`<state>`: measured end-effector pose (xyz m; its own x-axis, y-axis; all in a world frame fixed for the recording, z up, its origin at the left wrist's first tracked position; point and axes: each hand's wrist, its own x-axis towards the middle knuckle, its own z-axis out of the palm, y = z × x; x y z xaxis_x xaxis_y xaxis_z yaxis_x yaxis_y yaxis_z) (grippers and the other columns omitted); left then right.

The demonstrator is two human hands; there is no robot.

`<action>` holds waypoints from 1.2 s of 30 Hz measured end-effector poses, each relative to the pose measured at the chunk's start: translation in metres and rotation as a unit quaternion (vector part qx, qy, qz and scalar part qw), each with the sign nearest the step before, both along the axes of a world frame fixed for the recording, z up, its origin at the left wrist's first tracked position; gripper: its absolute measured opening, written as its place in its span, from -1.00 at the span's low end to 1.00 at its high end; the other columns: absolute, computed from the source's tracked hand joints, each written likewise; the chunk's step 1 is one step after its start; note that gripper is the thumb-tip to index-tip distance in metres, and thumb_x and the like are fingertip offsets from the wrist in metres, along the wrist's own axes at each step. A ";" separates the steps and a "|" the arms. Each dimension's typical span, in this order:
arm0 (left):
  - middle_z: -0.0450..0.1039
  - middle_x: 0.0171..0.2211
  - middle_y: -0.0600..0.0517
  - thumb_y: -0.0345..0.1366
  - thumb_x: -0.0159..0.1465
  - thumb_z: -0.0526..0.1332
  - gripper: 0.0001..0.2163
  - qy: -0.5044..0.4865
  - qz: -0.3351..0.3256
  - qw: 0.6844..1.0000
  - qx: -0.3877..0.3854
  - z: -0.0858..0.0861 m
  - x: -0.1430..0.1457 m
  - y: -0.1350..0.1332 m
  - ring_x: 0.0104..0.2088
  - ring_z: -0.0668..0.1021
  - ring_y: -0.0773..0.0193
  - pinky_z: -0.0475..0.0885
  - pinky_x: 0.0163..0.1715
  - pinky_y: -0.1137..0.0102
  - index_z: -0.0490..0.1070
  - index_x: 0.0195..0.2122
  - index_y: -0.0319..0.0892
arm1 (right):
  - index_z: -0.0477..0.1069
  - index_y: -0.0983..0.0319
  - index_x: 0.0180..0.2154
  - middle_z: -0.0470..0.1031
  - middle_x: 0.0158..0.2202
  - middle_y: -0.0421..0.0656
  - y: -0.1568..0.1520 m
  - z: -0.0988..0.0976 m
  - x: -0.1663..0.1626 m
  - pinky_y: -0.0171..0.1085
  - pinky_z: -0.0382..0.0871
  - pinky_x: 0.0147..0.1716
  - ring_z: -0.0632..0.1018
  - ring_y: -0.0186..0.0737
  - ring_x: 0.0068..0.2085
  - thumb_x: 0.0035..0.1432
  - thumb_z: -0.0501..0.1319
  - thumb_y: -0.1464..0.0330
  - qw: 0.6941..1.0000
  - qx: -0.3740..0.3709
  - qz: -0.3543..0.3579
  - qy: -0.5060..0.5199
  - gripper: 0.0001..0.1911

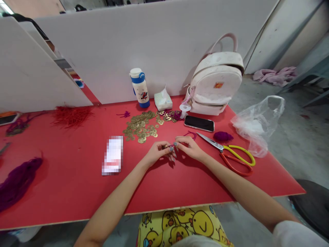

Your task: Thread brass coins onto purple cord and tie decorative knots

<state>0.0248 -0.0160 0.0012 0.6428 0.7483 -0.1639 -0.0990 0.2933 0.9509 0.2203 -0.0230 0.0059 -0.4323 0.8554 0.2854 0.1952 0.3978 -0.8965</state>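
My left hand (162,151) and my right hand (187,146) meet over the red table (159,185), fingertips almost touching. Both pinch a thin purple-red cord (171,145), and its loose end curls on the table beyond my right hand. Whether a coin is threaded on the cord between my fingers I cannot make out. Just past my left hand lies a heap of brass-coloured coins with holes (140,125). Scissors (222,147) with one yellow and one red handle lie to the right of my right hand, blades pointing toward it.
Behind the coins stand a bottle (140,88), a tissue pack (163,100) and a white backpack (218,82). A phone (199,123), a purple yarn bundle (223,136) and a plastic bag (257,127) are on the right. Leftward lie a blurred paper (113,156), red strands (73,116) and purple yarn (19,181).
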 end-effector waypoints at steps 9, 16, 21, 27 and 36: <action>0.41 -0.67 0.05 0.03 0.09 0.36 -0.59 -0.034 0.045 0.998 -0.041 0.002 0.003 0.001 -0.73 0.44 0.37 0.39 -0.69 0.49 0.36 -0.52 -0.27 | 0.25 0.23 -0.56 0.27 -0.56 -0.24 -0.001 0.002 -0.001 -0.31 0.24 -0.41 0.34 -0.32 -0.49 0.34 0.04 0.15 1.000 -0.006 0.004 0.008 -0.54; 0.32 -0.71 0.12 0.00 0.12 0.34 -0.61 -0.023 0.091 0.996 0.001 -0.002 0.002 0.003 -0.77 0.34 0.44 0.31 -0.74 0.52 0.35 -0.52 -0.24 | 0.45 0.18 -0.08 0.45 -0.14 -0.02 0.001 -0.005 0.000 -0.11 0.32 -0.08 0.44 -0.09 -0.08 0.35 0.06 0.26 0.974 0.174 -0.096 -0.107 -0.75; 0.31 -0.72 0.12 0.01 0.12 0.33 -0.62 -0.013 0.091 0.996 0.010 -0.006 0.000 0.005 -0.77 0.32 0.45 0.28 -0.74 0.52 0.36 -0.52 -0.25 | 0.48 0.13 -0.08 0.44 -0.13 -0.03 -0.002 -0.005 0.000 -0.09 0.35 -0.11 0.43 -0.08 -0.09 0.29 0.16 0.28 0.949 0.266 -0.113 -0.128 -0.80; 0.31 -0.73 0.12 0.04 0.13 0.31 -0.60 0.003 0.095 0.995 0.010 -0.006 0.000 0.004 -0.77 0.31 0.45 0.27 -0.75 0.52 0.35 -0.51 -0.24 | 0.50 0.15 -0.17 0.45 -0.19 -0.05 -0.002 -0.007 -0.001 -0.10 0.35 -0.13 0.44 -0.07 -0.13 0.23 0.24 0.21 0.950 0.251 -0.130 -0.131 -0.81; 0.31 -0.71 0.12 0.01 0.15 0.31 -0.62 -0.004 0.094 0.995 0.015 -0.006 0.000 0.004 -0.77 0.31 0.46 0.26 -0.75 0.52 0.34 -0.51 -0.23 | 0.43 0.18 -0.28 0.48 -0.22 -0.06 -0.002 -0.006 -0.004 -0.12 0.36 -0.15 0.45 -0.09 -0.14 0.22 0.21 0.37 0.957 0.233 -0.124 -0.122 -0.97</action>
